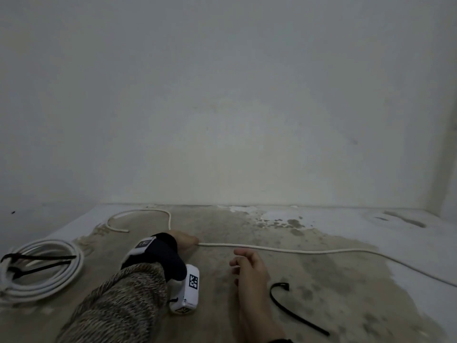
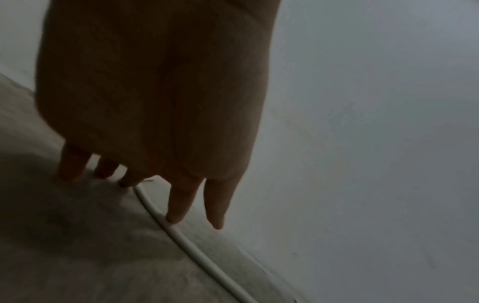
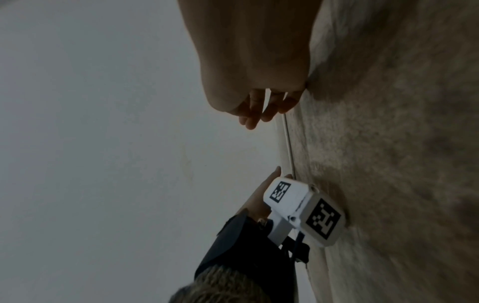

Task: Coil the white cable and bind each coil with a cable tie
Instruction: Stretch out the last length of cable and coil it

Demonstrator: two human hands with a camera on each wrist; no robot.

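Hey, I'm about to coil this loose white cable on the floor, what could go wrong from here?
1. The left hand only presses straight fingers on the loose white cable; it may slip when pulled.
2. The cable's long run trails off to the right over rough floor and might drag or snag.
3. The loose black cable tie lies beside the right hand, which could knock it away.

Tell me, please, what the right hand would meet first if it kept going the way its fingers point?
Most likely the loose white cable. The right hand points away from the person toward it, with bare floor between. Its fingers sit just short of the cable; their height above the floor is unclear.
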